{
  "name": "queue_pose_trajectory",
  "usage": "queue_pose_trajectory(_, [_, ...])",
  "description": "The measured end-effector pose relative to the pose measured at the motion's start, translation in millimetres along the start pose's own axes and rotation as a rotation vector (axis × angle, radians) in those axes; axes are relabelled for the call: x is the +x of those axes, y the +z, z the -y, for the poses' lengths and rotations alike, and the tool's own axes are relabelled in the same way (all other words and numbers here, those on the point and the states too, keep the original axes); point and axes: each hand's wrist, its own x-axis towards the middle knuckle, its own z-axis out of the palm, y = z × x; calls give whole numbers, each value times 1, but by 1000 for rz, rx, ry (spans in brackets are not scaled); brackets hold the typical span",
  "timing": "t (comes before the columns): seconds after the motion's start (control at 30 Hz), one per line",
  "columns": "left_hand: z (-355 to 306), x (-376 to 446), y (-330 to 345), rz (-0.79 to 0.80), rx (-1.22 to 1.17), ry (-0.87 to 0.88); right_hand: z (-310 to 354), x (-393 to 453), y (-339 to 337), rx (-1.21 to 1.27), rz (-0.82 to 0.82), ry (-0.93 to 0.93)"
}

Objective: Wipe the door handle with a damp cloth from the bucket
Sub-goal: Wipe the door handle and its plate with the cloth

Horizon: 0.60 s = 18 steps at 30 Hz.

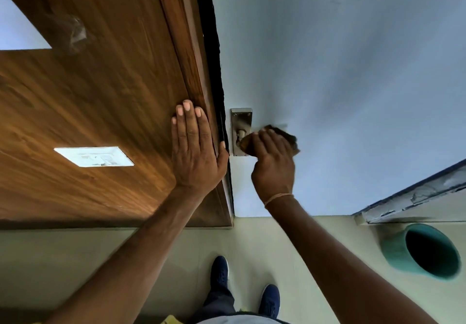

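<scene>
Head view, looking steeply down a pale blue door (340, 71) that fills the upper right of the frame. At centre the right hand (273, 162) is closed around a dark, crumpled cloth (285, 135), pressing it against the door handle (240, 137); the cloth and fingers cover most of the lever, so only its metal backplate (241, 119) with two screws and a bit of the hub show just left of the hand. The cloth looks blurred at its edges. A thin band (278, 196) circles the right wrist.

Just left of the handle, the left hand (195, 152) lies flat and fully open, fingers together and pointing up the frame, palm against the brown wooden frame (100, 84) beside the door's dark edge; it grips nothing. The thumb reaches toward the backplate without clearly touching it. A white switch plate (94, 156) sits on the wood at centre left, well apart from that hand.

In the lower right, a teal bucket (396, 250) stands on the light floor (63, 260) near the foot of the door, well apart from both hands; its inside is dark and cannot be made out. Two dark blue shoes (219, 269) show at bottom centre, between the forearms.
</scene>
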Motion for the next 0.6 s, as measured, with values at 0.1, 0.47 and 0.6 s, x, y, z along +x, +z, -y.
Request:
queue_pose_trajectory(0.1, [3, 0, 1, -1, 4, 21, 3, 0, 6, 30, 58, -185])
queue_pose_trajectory(0.47, [3, -1, -7, 24, -48, 12, -42, 7, -4, -6, 77, -113])
queue_pose_trajectory(0.6, [-1, 8, -11, -45, -120, -25, -32, 0, -2, -19, -5, 39])
